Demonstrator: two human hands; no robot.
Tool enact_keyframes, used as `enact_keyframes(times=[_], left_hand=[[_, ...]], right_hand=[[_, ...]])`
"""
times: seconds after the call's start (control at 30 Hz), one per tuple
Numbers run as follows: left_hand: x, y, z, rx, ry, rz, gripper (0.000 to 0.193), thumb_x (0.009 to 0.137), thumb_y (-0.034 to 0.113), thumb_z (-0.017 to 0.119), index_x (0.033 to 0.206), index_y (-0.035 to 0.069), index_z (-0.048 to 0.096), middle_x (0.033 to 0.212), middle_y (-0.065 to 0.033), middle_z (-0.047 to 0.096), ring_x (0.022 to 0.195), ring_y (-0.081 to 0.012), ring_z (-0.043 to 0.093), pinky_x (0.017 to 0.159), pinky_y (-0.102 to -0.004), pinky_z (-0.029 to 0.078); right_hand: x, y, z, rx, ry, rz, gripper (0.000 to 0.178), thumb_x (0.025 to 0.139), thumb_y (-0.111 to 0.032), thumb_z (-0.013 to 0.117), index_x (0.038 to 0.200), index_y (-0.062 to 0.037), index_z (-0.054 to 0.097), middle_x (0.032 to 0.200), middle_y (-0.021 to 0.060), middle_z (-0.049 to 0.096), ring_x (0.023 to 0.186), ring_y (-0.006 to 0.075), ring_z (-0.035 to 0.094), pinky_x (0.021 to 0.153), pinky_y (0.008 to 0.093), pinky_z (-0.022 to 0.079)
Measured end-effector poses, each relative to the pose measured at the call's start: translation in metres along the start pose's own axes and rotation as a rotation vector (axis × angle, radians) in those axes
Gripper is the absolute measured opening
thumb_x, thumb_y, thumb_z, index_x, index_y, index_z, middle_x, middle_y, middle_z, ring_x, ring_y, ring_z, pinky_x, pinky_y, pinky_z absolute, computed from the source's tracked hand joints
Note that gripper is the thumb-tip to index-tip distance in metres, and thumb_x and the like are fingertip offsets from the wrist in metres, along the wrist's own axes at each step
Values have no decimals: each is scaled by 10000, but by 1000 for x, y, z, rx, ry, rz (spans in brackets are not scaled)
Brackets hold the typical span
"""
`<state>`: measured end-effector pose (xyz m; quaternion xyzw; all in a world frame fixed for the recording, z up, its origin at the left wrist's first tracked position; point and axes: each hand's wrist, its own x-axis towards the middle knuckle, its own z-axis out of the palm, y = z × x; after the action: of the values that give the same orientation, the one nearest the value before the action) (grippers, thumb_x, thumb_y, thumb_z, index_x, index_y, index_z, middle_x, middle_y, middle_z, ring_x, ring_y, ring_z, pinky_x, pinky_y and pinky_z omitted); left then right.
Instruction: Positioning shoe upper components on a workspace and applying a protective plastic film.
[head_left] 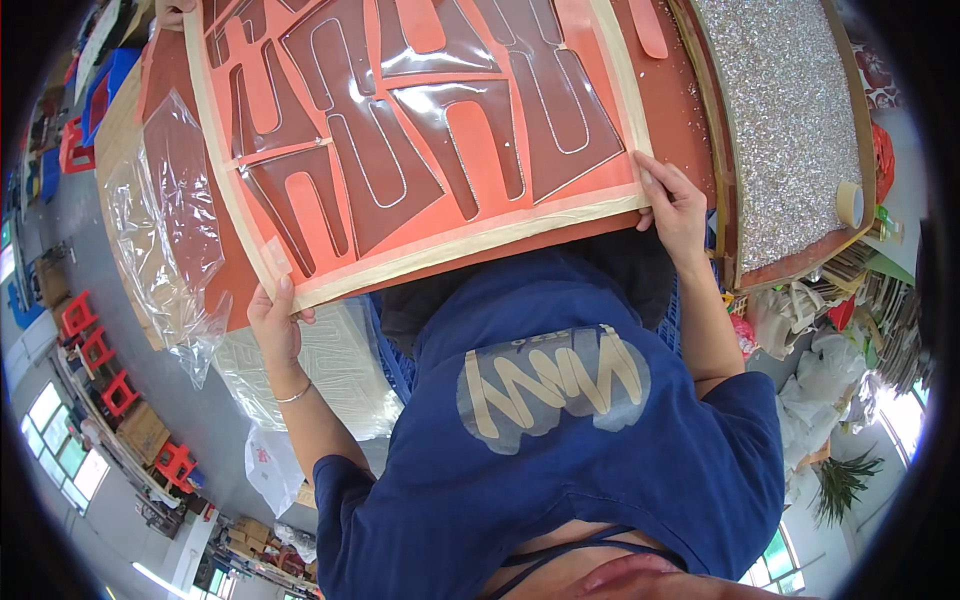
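A coral-coloured sheet (420, 225) edged with cream tape lies over the red-brown tabletop in front of me. Several clear, brownish-looking cut shapes (400, 215) with long rounded slots are spread across it. My left hand (274, 318) pinches its near left corner, thumb on top of the taped edge. At the near right corner, my right hand (674, 212) grips the taped border between thumb and fingers. Another person's hand (175, 12) touches the far left corner.
Crumpled clear plastic film (165, 220) hangs over the table's left side. To the right stands a board covered in silvery glitter (785, 120), with a tape roll (849, 204) on its edge. A plastic-wrapped stack (310, 370) sits below the table at left.
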<state>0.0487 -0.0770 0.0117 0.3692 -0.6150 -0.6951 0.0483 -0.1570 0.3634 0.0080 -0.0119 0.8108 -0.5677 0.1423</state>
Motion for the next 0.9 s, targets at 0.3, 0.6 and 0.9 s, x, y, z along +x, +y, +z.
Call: enact_keyframes(times=[0.3, 0.6, 0.9], left_hand=[[-1, 3, -1, 21, 31, -25, 213, 911, 171, 577, 973, -32, 568, 692, -80, 615, 420, -101, 529, 352, -201, 443], [-7, 21, 0, 480, 117, -202, 300, 884, 289, 625, 851, -8, 607, 577, -70, 608, 365, -62, 460, 310, -187, 328], [-8, 8, -13, 217, 80, -179, 260, 882, 236, 632, 802, -2, 566, 641, -127, 641, 411, -111, 550, 359, -203, 425]], right_hand=[[1, -4, 7, -39, 20, 16, 246, 916, -49, 517, 1131, -11, 629, 729, 8, 479, 514, 44, 486, 394, 184, 432], [2, -7, 7, -158, 10, 56, 260, 916, -49, 502, 1144, -17, 624, 718, -7, 468, 501, 29, 457, 386, 174, 408], [3, -1, 5, -192, -1, 27, 273, 930, -99, 517, 1180, -61, 619, 704, -30, 471, 514, 17, 424, 388, 164, 383]])
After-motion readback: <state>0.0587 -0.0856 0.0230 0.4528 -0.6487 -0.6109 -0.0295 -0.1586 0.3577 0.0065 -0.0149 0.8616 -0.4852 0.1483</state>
